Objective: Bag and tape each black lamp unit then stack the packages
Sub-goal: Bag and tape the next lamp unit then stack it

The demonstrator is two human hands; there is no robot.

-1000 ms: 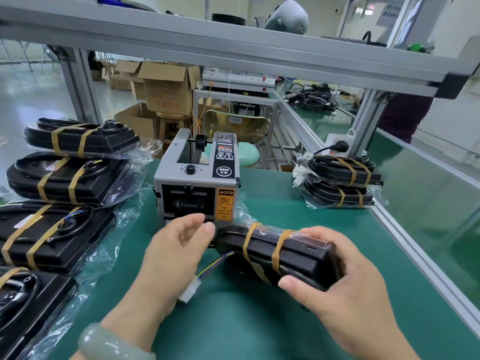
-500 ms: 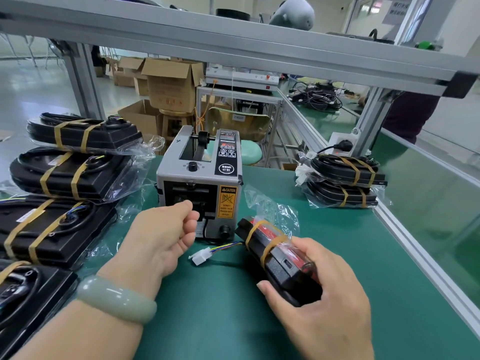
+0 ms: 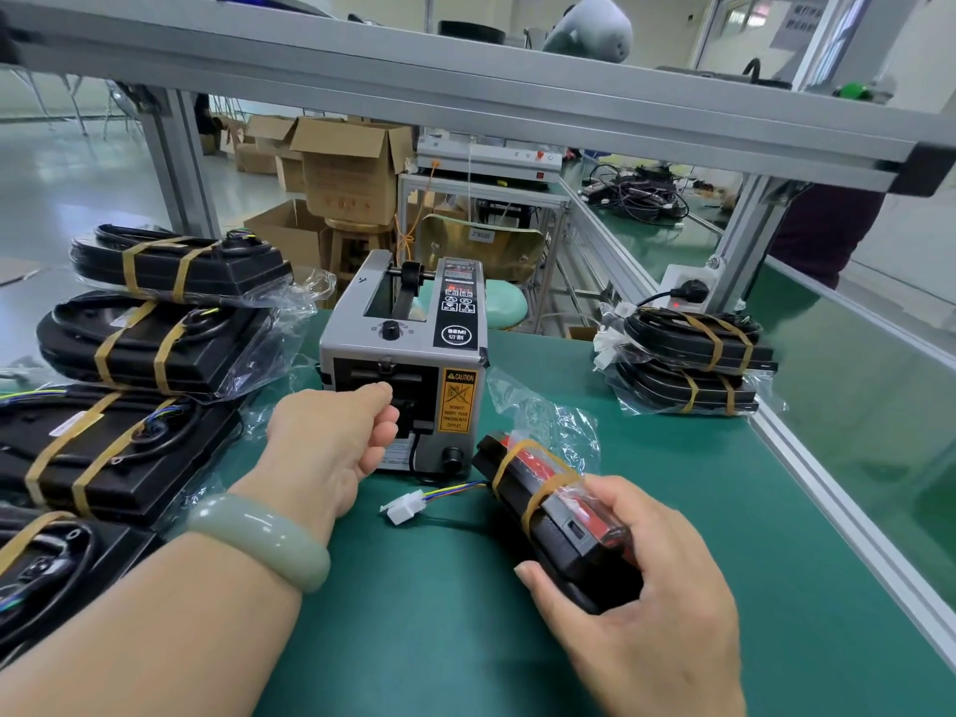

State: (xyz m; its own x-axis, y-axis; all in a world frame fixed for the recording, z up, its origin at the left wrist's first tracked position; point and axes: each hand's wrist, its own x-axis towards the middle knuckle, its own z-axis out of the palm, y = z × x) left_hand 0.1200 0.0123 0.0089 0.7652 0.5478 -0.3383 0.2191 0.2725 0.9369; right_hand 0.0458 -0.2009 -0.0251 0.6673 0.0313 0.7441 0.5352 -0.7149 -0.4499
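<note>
On the green bench mat (image 3: 445,628), in the head view, the right hand (image 3: 646,592) grips the near end of a black lamp unit (image 3: 556,509), with the fingers curled round its upper side and the thumb under its lower edge. The unit lies tilted, its far end pointing toward the tape dispenser (image 3: 408,354). It is enclosed in a clear bag (image 3: 543,416) and bound by two tan tape bands (image 3: 517,458). Loose bag film stands up behind the far end. A coloured wire lead with a white connector (image 3: 404,509) runs out of the unit to the left and rests on the mat.

The left hand (image 3: 331,437) is at the dispenser's front outlet, fingers curled inward with the thumb on top. Whether it pinches tape cannot be told. A pale green bangle (image 3: 258,538) sits on the left wrist.

Four taped packages (image 3: 150,344) lie in a row along the left edge of the bench. Two more taped packages form a stack (image 3: 693,364) at the right, beside the aluminium rail (image 3: 827,489).
</note>
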